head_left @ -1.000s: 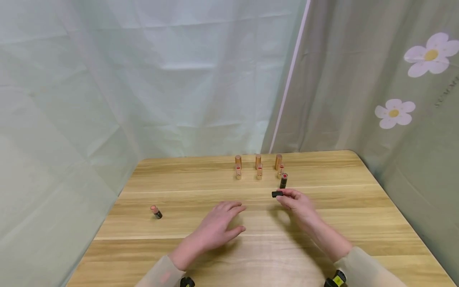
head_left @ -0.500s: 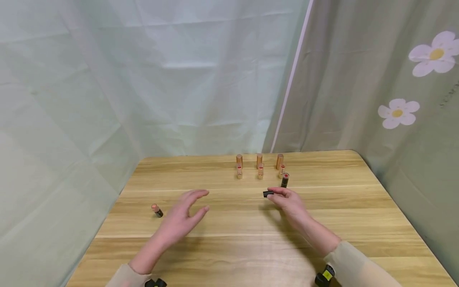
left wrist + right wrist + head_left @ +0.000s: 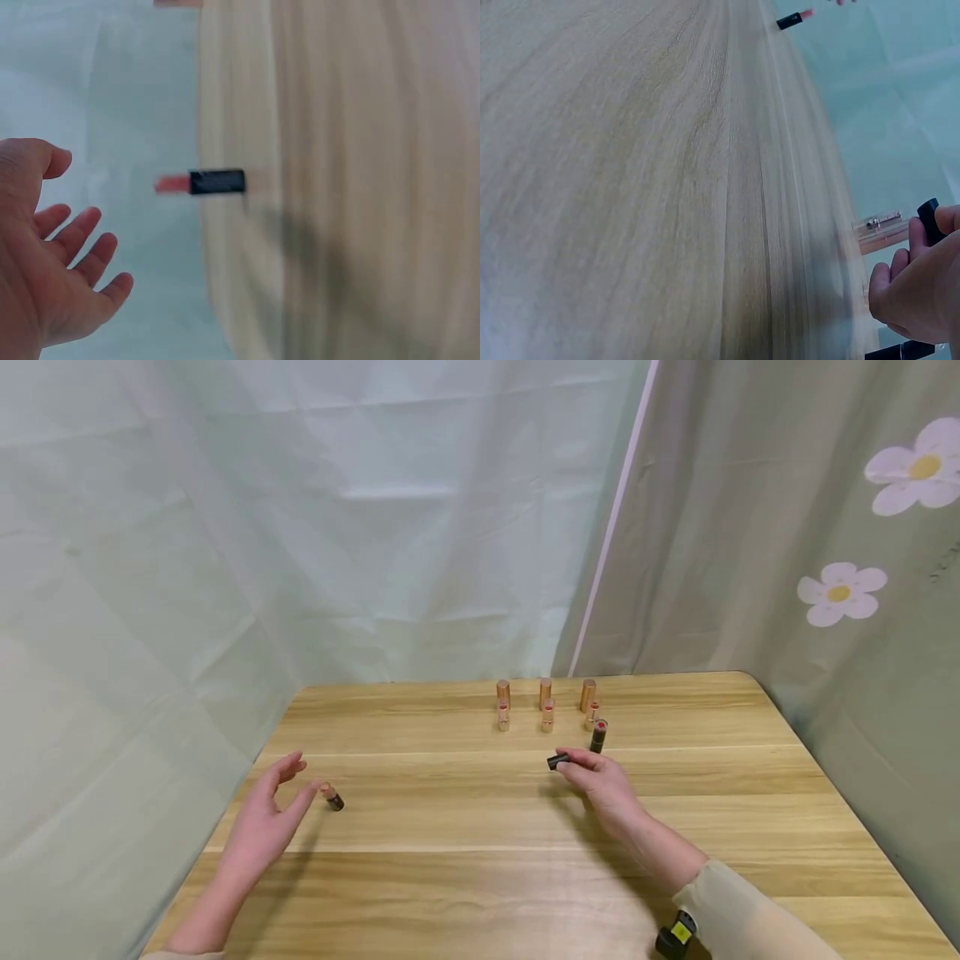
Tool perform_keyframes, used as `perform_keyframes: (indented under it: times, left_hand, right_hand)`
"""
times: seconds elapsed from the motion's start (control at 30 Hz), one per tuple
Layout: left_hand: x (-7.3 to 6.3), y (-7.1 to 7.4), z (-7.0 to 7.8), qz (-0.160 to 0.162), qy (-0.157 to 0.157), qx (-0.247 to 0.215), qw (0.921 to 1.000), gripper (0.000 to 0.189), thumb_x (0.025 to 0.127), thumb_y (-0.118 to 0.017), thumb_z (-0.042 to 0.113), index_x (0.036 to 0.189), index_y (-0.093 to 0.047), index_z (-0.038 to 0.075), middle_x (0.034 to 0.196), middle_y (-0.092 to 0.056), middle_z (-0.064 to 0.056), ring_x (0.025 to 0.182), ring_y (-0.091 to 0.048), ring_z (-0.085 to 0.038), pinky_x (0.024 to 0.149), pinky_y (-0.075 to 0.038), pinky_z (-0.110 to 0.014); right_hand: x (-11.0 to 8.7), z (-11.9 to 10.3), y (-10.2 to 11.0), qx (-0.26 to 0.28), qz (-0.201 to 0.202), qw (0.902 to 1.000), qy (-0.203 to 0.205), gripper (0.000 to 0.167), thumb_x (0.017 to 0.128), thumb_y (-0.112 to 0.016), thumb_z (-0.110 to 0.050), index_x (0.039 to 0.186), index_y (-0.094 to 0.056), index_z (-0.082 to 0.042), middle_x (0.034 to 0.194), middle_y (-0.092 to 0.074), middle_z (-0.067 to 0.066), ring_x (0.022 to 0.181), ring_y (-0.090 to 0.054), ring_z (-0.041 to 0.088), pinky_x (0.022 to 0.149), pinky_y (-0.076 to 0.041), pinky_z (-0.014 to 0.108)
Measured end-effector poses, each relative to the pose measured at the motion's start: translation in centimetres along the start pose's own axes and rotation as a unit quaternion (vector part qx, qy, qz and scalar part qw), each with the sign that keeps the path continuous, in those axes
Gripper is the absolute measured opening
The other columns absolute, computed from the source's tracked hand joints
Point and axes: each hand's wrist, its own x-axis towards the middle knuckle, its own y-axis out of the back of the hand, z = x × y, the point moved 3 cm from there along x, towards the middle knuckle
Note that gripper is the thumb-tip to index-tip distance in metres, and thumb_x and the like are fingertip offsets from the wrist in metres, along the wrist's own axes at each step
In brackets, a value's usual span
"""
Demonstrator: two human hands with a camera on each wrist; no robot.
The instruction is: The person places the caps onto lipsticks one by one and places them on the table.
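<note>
My right hand [image 3: 611, 789] pinches a black lipstick cap [image 3: 555, 762] between thumb and fingertips, just above the table; the right wrist view shows the cap [image 3: 928, 220] too. Close behind that hand stands a black lipstick [image 3: 597, 738] with a red tip. On the left, my left hand [image 3: 258, 831] is spread with its thumb apart from its fingers, holding nothing. Its thumb tip lies right beside an uncapped lipstick [image 3: 335, 801] with a pink bullet and black base, upright on the wooden table. The left wrist view shows this lipstick [image 3: 217, 181] ahead of the open fingers.
At the back stand three rose-gold caps [image 3: 545, 693] in a row, with three clear-and-gold lipsticks [image 3: 548, 718] in front of them. Pale curtains [image 3: 420, 527] hang behind and beside the wooden table [image 3: 450, 893].
My left hand has swept left from the table's middle to the pink lipstick. My right hand has shifted slightly left with the cap, away from the black lipstick.
</note>
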Motion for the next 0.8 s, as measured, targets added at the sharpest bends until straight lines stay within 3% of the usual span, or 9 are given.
perform_keyframes:
  times: [0.17, 0.37, 0.8]
  left_hand:
    - [-0.1, -0.2, -2.3, -0.044, 0.048, 0.012, 0.9978, 0.075, 0.102, -0.064, 0.035, 0.154, -0.031, -0.009, 0.146, -0.046, -0.032, 0.135, -0.038, -0.05, 0.101, -0.037, -0.068]
    - [0.1, -1.7, -4.2, -0.093, 0.079, 0.043, 0.9916, 0.072, 0.099, -0.07, 0.033, 0.146, -0.041, -0.013, 0.142, -0.047, -0.037, 0.13, -0.043, -0.055, 0.104, -0.037, -0.069]
    - [1.0, -3.7, -5.3, -0.067, 0.099, 0.059, 0.9911, 0.059, 0.092, -0.077, 0.034, 0.128, -0.058, -0.009, 0.128, -0.063, -0.03, 0.119, -0.058, -0.048, 0.101, -0.045, -0.06]
  right_hand:
    - [-0.1, 0.0, -0.1, -0.001, -0.002, 1.0, 0.002, 0.046, 0.096, -0.072, -0.013, 0.136, -0.06, 0.006, 0.132, -0.065, 0.014, 0.111, -0.06, 0.013, 0.092, -0.049, 0.022]
    - [-0.1, 0.1, -0.4, 0.013, -0.002, 0.9999, -0.005, 0.043, 0.097, -0.07, -0.01, 0.135, -0.061, 0.007, 0.138, -0.06, 0.017, 0.109, -0.061, 0.012, 0.099, -0.05, 0.034]
    - [0.1, 0.3, -1.1, 0.058, -0.013, 0.9982, -0.01, 0.044, 0.098, -0.066, -0.003, 0.138, -0.055, 0.013, 0.139, -0.055, 0.023, 0.11, -0.064, 0.016, 0.109, -0.044, 0.046]
